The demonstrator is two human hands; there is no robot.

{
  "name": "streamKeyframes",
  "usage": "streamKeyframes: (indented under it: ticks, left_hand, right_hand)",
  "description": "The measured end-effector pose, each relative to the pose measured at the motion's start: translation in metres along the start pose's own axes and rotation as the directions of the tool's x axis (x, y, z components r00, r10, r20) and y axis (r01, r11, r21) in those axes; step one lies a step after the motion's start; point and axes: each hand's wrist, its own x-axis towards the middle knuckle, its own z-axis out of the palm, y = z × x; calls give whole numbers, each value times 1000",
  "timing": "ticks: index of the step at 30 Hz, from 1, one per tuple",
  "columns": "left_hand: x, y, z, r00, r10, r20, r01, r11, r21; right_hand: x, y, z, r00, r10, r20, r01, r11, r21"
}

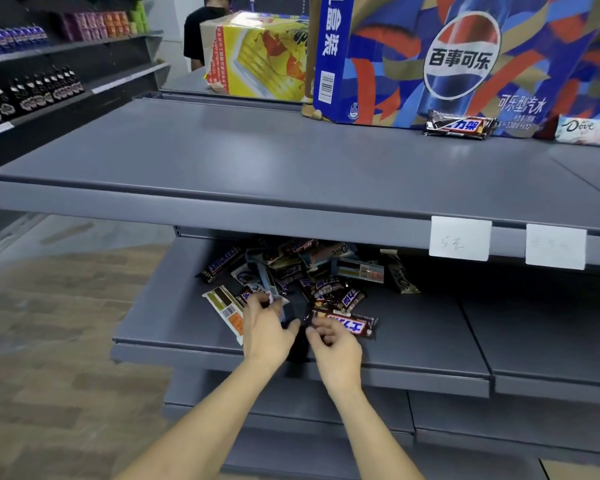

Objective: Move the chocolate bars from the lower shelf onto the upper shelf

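- Both hands reach over the front edge of the lower shelf [430, 344].
- The left hand [264, 329] pinches a bar at the pile's near edge; whether it grips firmly I cannot tell.
- The right hand [335, 344] has its fingers curled on the end of a dark Snickers bar [352, 325].
- Behind lies the heap of chocolate bars [305, 275].
- On the upper shelf [257, 161] rest a Snickers [459, 125] and a Dove bar [587, 130], against a Pepsi carton [465, 53].

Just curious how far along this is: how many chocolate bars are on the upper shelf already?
2: a Snickers bar in front of the Pepsi box, and a Dove bar at the right edge; more may be out of view.
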Motion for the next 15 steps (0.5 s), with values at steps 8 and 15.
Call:
streamKeyframes:
  ticks: [8, 15]
  left_hand:
    - [-4, -8, -12, 972, -6, -237, -47, 975, -216]
    - [-9, -22, -10, 986, 36, -162, -59, 988, -142]
  right_hand:
    - [25, 28, -30, 968, -202, -149, 103, 861, -498]
    - [29, 13, -33, 983, -183, -29, 118, 736, -667]
